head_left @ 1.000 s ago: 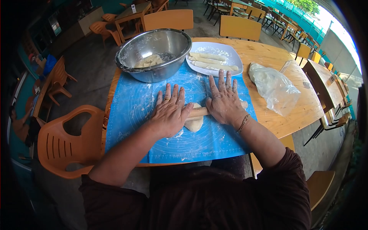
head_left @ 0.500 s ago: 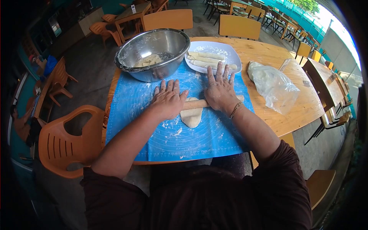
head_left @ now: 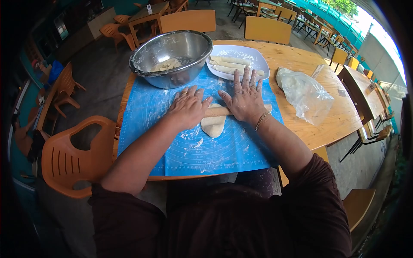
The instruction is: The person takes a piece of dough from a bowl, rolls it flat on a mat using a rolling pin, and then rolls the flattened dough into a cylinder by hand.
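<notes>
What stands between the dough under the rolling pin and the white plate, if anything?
The rolling pin lies across the dough, and the right hand, on the pin with fingers toward the white plate, partly blocks the way. The metal bowl sits left of that path.

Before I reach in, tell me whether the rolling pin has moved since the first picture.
Yes: the rolling pin has moved away from the person, closer to the white plate.
</notes>
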`<state>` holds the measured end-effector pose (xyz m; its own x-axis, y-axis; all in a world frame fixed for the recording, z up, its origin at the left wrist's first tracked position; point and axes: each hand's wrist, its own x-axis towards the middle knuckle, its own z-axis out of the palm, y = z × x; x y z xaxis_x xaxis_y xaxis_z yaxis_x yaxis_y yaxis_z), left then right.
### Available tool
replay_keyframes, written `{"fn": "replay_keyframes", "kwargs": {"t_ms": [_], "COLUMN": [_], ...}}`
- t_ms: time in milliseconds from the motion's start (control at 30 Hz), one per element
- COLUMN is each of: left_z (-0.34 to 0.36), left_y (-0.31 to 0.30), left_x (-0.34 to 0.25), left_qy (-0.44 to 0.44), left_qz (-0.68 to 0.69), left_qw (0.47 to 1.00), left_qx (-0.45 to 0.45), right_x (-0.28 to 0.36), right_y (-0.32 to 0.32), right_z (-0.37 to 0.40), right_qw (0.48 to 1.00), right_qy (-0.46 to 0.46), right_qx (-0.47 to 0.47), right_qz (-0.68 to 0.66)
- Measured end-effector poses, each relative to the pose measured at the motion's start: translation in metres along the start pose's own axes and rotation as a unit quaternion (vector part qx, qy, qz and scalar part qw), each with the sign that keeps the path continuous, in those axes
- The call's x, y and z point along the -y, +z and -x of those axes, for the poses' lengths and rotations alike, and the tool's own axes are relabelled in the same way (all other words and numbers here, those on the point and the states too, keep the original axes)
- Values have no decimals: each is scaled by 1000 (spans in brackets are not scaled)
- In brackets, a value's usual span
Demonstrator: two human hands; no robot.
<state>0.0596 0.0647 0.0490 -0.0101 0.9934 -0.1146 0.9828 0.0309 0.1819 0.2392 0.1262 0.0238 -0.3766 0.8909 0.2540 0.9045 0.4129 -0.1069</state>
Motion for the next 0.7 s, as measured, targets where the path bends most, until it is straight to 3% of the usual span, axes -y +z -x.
{"fn": "replay_keyframes", "kwargs": {"t_ms": [433,600,700], "left_z": [49,70,77], "left_y": [26,29,33], "left_x": [5,8,11], "left_qy": [132,185,216], "left_qz": [-21,-44,13], "left_qw": [987,977,971], "left_qx": [-90,-95,-99], "right_x": [-4,-2,-4], "right_y": [-7,-23,-31], "right_z": [54,79,91], "right_qw": [998,996,992], "right_qy": [-52,-71,-101], "right_qx": [-20,46,59], "right_qz": [-34,-22,-48]}}
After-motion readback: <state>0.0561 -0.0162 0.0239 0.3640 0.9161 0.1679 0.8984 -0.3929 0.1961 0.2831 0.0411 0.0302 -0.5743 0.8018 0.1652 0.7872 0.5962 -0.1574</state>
